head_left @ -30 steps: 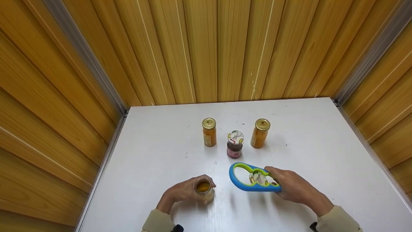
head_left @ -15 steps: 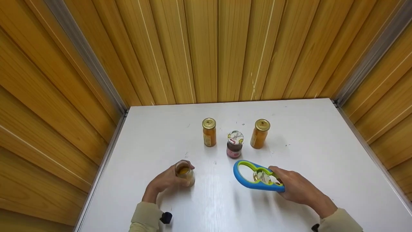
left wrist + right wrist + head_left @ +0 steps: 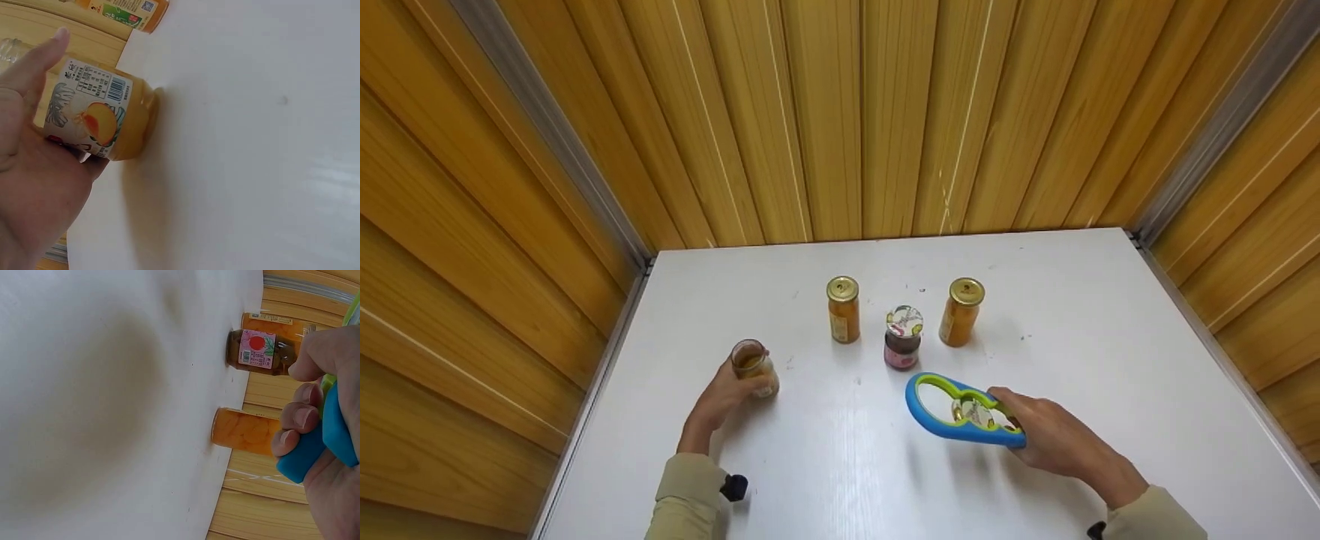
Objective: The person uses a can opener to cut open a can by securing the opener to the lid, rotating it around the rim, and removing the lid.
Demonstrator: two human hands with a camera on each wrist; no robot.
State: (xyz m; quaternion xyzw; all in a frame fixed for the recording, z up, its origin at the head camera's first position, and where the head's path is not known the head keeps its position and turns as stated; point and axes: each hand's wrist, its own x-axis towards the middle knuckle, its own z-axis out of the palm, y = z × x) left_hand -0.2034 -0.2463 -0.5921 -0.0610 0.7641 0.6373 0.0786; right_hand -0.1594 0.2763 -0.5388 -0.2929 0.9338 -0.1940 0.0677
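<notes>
At the left of the table, my left hand (image 3: 725, 395) grips an upright, lidless glass jar (image 3: 765, 381). The left wrist view shows a peach on its label (image 3: 90, 112) and orange-yellow contents low inside. Whether its base touches the table is hard to tell. My right hand (image 3: 1054, 435) holds a blue jar opener (image 3: 941, 425) with a green inner edge by its handle, above the table on the right. A white patterned lid (image 3: 973, 412) shows within the opener's loops. Fingers of the right hand curl round the blue handle (image 3: 306, 455) in the right wrist view.
Behind the hands stand two gold-lidded jars with orange contents, one left (image 3: 844, 311) and one right (image 3: 960, 315). Between them, slightly nearer, is a small dark jar (image 3: 901, 349) with a patterned lid. Wood-look walls (image 3: 840, 120) enclose the white table (image 3: 825, 465) at back and sides.
My left hand has carried the lidless jar away to the left and farther back across the table. The right hand and jar opener have shifted slightly right, then stayed nearly still.
</notes>
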